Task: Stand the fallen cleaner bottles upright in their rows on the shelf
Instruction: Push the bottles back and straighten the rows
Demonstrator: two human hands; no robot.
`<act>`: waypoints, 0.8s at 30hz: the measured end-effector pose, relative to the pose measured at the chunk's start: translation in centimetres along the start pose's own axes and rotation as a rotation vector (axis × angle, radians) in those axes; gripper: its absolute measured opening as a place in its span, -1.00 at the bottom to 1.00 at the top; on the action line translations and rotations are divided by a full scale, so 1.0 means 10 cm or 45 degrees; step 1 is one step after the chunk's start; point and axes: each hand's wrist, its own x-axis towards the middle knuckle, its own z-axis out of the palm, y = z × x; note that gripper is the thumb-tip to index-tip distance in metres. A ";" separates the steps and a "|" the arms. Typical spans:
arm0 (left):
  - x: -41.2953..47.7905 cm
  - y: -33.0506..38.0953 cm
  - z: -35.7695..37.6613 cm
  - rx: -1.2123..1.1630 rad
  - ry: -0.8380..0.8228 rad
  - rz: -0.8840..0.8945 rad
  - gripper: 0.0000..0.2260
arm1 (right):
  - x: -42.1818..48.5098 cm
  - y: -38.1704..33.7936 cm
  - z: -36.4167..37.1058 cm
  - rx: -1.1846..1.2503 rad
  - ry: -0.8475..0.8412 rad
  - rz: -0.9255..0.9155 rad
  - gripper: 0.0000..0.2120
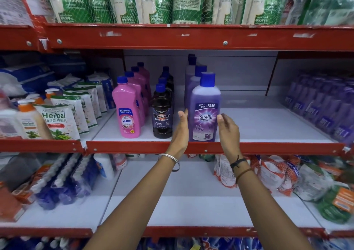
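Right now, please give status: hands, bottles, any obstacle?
Left hand and right hand open, flanking front purple bottle. It stands upright, as do pink row and dark row. No fallen bottle seen, no obstacle.

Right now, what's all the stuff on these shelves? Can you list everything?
Purple Bactin bottle: front of a purple row, middle shelf, upright.
Black Bactin bottles: one row, dark, left of purple.
Pink Shakti bottles: one row, pink, furthest left of the three.
Herbal hand wash pouches: several, white-green, left bay.
Dettol pouches: many, green-white, top shelf.
Purple packs: many, right side, blurred.
Shelf: red edges, white boards.
Left hand: open, beside the purple bottle.
Right hand: open, on its other side.
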 end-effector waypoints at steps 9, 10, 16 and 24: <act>0.22 -0.15 -0.73 -0.078 0.605 0.203 -0.41 | -0.57 -0.35 0.76 0.081 -0.118 -0.530 -0.61; 0.27 -0.17 -0.80 -0.077 0.550 0.175 -0.35 | -0.53 -0.37 0.89 0.058 -0.216 -0.429 -0.59; 0.30 -0.23 -0.98 -0.041 0.155 0.052 -0.11 | -0.28 -0.44 1.33 0.072 -0.451 0.132 -0.44; 0.20 -0.22 -1.09 0.053 -0.022 -0.044 -0.02 | -0.29 -0.28 1.30 0.008 -0.408 0.162 -0.07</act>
